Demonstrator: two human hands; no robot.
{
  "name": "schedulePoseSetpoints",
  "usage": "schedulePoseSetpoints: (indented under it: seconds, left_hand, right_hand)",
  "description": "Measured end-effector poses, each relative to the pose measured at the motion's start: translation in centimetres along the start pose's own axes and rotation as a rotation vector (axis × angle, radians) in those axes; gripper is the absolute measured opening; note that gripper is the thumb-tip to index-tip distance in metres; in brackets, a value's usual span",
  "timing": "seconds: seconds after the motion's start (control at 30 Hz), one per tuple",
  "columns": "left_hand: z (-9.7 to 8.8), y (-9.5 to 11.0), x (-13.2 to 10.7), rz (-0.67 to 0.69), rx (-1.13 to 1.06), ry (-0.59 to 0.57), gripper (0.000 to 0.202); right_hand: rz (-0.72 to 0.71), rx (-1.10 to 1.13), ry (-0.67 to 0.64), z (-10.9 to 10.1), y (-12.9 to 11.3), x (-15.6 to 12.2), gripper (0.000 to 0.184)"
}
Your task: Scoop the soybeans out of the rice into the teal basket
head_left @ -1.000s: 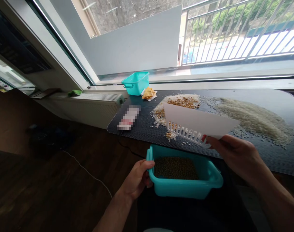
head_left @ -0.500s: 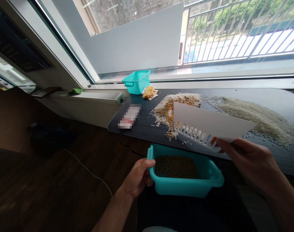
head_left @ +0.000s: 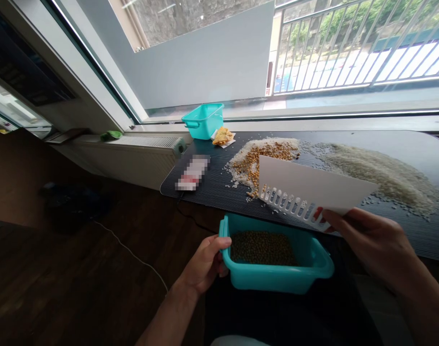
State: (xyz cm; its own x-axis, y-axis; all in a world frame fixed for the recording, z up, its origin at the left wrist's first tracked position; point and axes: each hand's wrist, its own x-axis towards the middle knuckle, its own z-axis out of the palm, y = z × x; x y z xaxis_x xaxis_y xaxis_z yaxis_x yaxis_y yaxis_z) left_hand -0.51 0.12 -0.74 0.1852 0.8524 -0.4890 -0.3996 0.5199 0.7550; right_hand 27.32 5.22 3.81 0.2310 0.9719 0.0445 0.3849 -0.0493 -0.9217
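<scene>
Right now the desk (head_left: 219, 190) runs wide below the window, dark and finely ridged; on its right sprawls the long rice heap (head_left: 385, 173), pale and loose; closer in, just below the desk's near edge, sits the turquoise bin (head_left: 273, 278), and the left hand (head_left: 206, 259) has its end rim pinched, thumb on top, fingers beneath; it should carry some weight with that load, stiff plastic, perhaps a touch slick, so the rim looks the sound place to grip; glossy, rounded at the corners, it is!

And up comes the white slotted sheet (head_left: 309, 182), the right hand (head_left: 374, 235) closed on its lower right corner; light, probably bendy, likely easy to crease at those slots, so the solid part promises the firmer hold; plain white, tilted over the near edge, slots along the bottom; whether it touches the desk, I cannot tell; behind it, the mixed heap (head_left: 273, 150) of golden kernels and white grains; smallest of all, dull greenish-brown beans (head_left: 264, 247), spread across the bin floor!
</scene>
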Motion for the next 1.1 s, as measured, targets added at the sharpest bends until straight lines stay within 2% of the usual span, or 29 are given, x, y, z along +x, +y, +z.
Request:
schedulePoseSetpoints:
  seconds: [0.13, 0.27, 0.47, 0.67, 0.87, 1.1]
  left_hand:
    - [-0.07, -0.08, 0.04, 0.001, 0.014, 0.015, 0.032]
    - [-0.10, -0.09, 0.05, -0.006, 0.020, 0.024, 0.033]
    - [-0.07, 0.02, 0.00, -0.013, 0.001, 0.010, 0.033]
    - [0.01, 0.10, -0.03, -0.018, -0.001, 0.013, 0.032]
    - [-0.02, 0.03, 0.02, -0.014, 0.001, 0.020, 0.033]
    - [-0.01, 0.06, -0.02, -0.012, 0.009, 0.016, 0.033]
  right_hand:
    - [0.008, -0.048, 0.074, -0.70, -0.15, 0.09, 0.030]
    - [-0.048, -0.049, 0.094, -0.62, -0.53, 0.38, 0.030]
    - [-0.115, -0.028, -0.001, -0.35, -0.87, 0.57, 0.029]
    - [-0.127, -0.046, 0.020, -0.25, -0.72, 0.48, 0.025]
    - [-0.118, -0.099, -0.036, 0.16, -0.65, 0.91, 0.032]
    - [-0.142, -0.060, -0.041, -0.15, -0.94, 0.64, 0.026]
